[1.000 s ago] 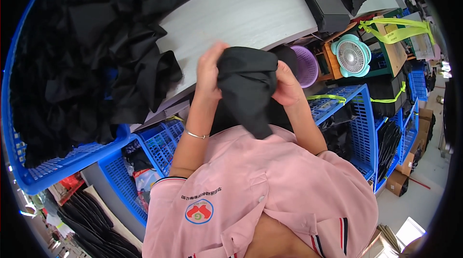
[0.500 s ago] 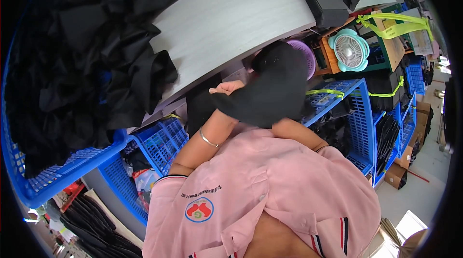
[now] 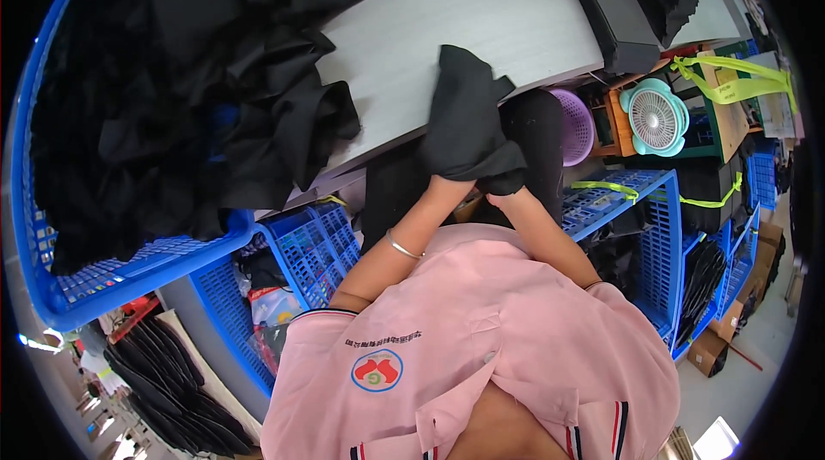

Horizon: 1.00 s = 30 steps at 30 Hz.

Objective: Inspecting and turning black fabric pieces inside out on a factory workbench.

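Handling cloth near frame centre seems my step; it mostly covers left hand and right hand, so grip I cannot tell; next move needs both together.

- Cloth heap in big crate, left
- Table far centre, bundle on its far right end
- Cloth piece centre, across table's near edge in view
- Basket right of that, fan further right
- Side crate near right
- Mesh crate near left, just right of big crate
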{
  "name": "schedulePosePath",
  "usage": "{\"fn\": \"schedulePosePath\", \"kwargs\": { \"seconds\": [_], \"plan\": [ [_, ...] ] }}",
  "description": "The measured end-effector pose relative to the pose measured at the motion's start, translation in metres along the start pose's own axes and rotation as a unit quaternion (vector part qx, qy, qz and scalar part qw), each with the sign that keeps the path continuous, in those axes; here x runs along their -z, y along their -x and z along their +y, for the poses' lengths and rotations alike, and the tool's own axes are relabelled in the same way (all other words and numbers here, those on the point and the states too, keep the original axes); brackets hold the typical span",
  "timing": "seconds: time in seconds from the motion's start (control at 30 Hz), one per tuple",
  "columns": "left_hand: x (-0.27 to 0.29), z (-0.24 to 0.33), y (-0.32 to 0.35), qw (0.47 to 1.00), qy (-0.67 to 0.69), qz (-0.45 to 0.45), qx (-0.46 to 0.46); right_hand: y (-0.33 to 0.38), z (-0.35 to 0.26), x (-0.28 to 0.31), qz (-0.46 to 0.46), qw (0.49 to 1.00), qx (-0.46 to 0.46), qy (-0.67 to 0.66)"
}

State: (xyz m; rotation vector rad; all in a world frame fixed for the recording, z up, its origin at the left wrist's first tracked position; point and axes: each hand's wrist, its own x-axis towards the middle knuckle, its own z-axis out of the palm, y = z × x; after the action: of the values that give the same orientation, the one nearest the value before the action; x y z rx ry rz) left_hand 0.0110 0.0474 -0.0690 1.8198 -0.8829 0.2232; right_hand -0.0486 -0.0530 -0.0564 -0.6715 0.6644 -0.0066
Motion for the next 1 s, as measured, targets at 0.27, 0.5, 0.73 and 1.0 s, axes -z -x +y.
{"fn": "schedulePosePath", "kwargs": {
  "seconds": [0.27,0.5,0.73,1.0],
  "plan": [
    [0.062,0.003,-0.048,0.991,-0.097,-0.053,0.08,0.037,0.021,-0.05,-0.211,0.854,-0.081,0.468],
    [0.066,0.046,-0.085,0.94,0.03,-0.261,0.219,0.035,0.047,-0.015,-0.341,0.754,0.078,0.556],
    [0.047,0.08,-0.141,0.787,0.339,-0.181,0.482,0.047,0.046,0.003,-0.288,0.611,0.113,0.729],
    [0.05,0.048,-0.085,0.732,0.559,0.096,0.378,0.031,-0.032,0.0,0.04,0.865,0.3,0.401]
  ]
}}
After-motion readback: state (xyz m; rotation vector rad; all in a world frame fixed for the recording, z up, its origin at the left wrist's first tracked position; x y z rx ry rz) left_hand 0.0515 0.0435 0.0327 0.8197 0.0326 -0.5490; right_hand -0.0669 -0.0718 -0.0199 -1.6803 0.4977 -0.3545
